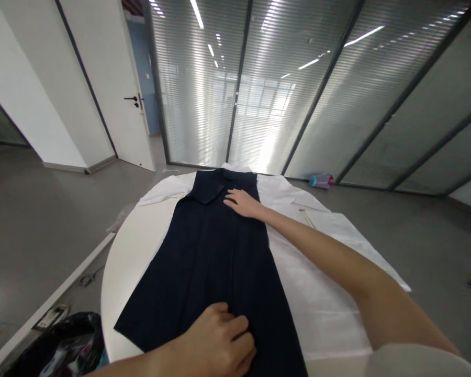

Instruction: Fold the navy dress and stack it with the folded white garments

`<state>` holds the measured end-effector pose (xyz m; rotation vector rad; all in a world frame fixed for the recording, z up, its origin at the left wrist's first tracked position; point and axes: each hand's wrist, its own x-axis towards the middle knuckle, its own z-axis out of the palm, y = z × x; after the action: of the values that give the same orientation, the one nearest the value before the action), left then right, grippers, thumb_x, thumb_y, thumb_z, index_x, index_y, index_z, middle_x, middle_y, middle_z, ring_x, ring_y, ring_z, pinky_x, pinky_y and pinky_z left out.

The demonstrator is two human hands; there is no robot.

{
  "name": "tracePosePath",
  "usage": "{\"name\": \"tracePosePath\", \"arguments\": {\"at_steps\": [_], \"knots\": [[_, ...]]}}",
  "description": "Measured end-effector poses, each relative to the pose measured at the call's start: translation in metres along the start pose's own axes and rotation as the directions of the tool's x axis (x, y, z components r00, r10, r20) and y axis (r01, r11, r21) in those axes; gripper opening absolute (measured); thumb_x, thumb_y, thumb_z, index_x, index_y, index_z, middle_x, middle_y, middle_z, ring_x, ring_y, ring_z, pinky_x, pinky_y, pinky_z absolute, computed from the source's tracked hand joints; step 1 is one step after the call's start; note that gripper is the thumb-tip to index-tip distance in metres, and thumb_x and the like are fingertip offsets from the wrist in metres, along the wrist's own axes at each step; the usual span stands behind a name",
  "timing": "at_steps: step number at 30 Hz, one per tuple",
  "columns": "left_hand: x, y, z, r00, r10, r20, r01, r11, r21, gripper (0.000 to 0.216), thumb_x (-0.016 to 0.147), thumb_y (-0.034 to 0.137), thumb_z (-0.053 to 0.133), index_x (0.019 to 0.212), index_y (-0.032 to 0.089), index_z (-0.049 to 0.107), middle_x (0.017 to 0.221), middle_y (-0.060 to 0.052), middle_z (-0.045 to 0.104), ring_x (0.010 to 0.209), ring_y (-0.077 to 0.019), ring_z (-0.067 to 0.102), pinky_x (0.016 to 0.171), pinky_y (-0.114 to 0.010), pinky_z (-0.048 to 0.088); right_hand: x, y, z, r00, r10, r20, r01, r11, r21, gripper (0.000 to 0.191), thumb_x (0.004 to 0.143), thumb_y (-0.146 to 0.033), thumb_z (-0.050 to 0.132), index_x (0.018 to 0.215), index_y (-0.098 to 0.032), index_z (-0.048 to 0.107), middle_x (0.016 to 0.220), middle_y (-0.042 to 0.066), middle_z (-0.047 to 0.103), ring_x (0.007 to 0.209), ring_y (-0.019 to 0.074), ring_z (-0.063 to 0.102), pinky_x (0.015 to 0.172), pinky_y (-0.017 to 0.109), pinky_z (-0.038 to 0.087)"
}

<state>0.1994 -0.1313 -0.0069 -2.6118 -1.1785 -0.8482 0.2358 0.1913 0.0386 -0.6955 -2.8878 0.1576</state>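
Note:
A dark navy garment (pixel 208 262) lies spread lengthwise on a white table (pixel 121 272), on top of a white cloth (pixel 317 293). My right hand (pixel 243 202) reaches far out and rests flat, fingers stretched, on the garment's far end beside a folded flap. My left hand (pixel 220 340) sits at the near end of the garment, its fingers curled and pinching the dark fabric.
A black bag (pixel 63 345) with things in it stands on the grey floor at lower left. A white strip runs along the floor beside it. A blue and pink bottle (pixel 321 181) lies by the glass wall. A white door (pixel 118 89) stands at left.

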Motion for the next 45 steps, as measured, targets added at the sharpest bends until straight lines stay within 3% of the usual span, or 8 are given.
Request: {"name": "tracePosePath", "arguments": {"at_steps": [8,13,18,21,24,35,40,45], "knots": [[0.016,-0.002,-0.031,0.995,-0.092,0.033,0.096,0.982,-0.165,0.023,0.096,0.019,0.05,0.074,0.019,0.058,0.062,0.002,0.056,0.052,-0.0118,0.049,0.057,-0.031,0.034,-0.156,-0.066,-0.019,0.906,-0.42,0.049,0.412,0.903,0.126,0.049,0.101,-0.045,0.05,0.139,-0.015,0.059,0.15,0.013,0.051,0.144,0.0269,0.039,0.12,0.046,0.03],[0.062,-0.048,-0.044,0.917,-0.399,0.02,0.376,0.844,-0.381,0.024,0.094,0.02,0.053,0.071,0.017,0.061,0.064,0.001,0.06,0.057,-0.0094,0.052,0.055,-0.023,0.038,-0.203,-0.09,-0.011,0.89,-0.454,-0.05,0.456,0.882,0.114,0.044,0.1,-0.042,0.053,0.13,-0.012,0.064,0.138,0.016,0.061,0.136,0.0285,0.047,0.114,0.049,0.038],[0.126,-0.159,-0.019,0.736,-0.677,-0.021,0.607,0.673,-0.422,0.009,0.085,0.02,0.063,0.087,0.016,0.071,0.078,-0.002,0.07,0.069,-0.0127,0.063,0.065,-0.022,0.05,-0.209,-0.095,0.002,0.886,-0.426,-0.182,0.453,0.877,0.157,0.033,0.1,-0.038,0.054,0.12,-0.015,0.068,0.125,0.011,0.068,0.124,0.0249,0.054,0.104,0.044,0.045],[0.159,-0.226,0.005,0.495,-0.869,-0.008,0.785,0.451,-0.425,0.016,0.079,0.014,0.066,0.094,0.016,0.072,0.085,-0.003,0.071,0.073,-0.0138,0.067,0.064,-0.021,0.054,-0.207,-0.091,0.005,0.893,-0.38,-0.239,0.427,0.883,0.192,0.029,0.1,-0.035,0.055,0.117,-0.016,0.069,0.12,0.011,0.069,0.117,0.0221,0.057,0.1,0.041,0.047],[0.183,-0.273,0.028,0.401,-0.916,-0.003,0.831,0.365,-0.42,0.016,0.08,0.014,0.067,0.095,0.015,0.07,0.088,-0.005,0.072,0.072,-0.0143,0.068,0.063,-0.022,0.057,-0.206,-0.085,0.006,0.891,-0.338,-0.303,0.405,0.893,0.196,0.024,0.099,-0.031,0.057,0.11,-0.015,0.071,0.113,0.01,0.07,0.108,0.0213,0.059,0.095,0.04,0.047],[0.231,-0.341,0.098,0.266,-0.96,0.087,0.906,0.218,-0.363,0.032,0.081,0.021,0.073,0.109,0.009,0.062,0.096,-0.013,0.072,0.084,-0.02,0.072,0.069,-0.026,0.058,-0.202,-0.07,0.012,0.904,-0.287,-0.315,0.354,0.918,0.178,0.028,0.099,-0.038,0.057,0.108,-0.016,0.073,0.107,0.008,0.069,0.099,0.02,0.058,0.087,0.036,0.047],[0.241,-0.353,0.11,0.231,-0.972,0.037,0.936,0.212,-0.28,0.043,0.073,0.028,0.083,0.105,0.009,0.062,0.112,-0.023,0.07,0.11,-0.0354,0.067,0.087,-0.039,0.055,-0.202,-0.068,0.015,0.908,-0.288,-0.304,0.348,0.923,0.167,0.03,0.099,-0.04,0.055,0.108,-0.017,0.073,0.107,0.007,0.069,0.097,0.0196,0.058,0.084,0.035,0.046],[0.249,-0.356,0.11,0.234,-0.972,0.003,0.936,0.225,-0.271,0.034,0.071,0.018,0.083,0.099,0.011,0.065,0.114,-0.021,0.07,0.117,-0.0355,0.064,0.096,-0.04,0.051,-0.203,-0.066,0.017,0.916,-0.284,-0.285,0.338,0.927,0.162,0.031,0.1,-0.04,0.055,0.109,-0.017,0.072,0.109,0.007,0.068,0.097,0.0188,0.058,0.085,0.034,0.046]]}}
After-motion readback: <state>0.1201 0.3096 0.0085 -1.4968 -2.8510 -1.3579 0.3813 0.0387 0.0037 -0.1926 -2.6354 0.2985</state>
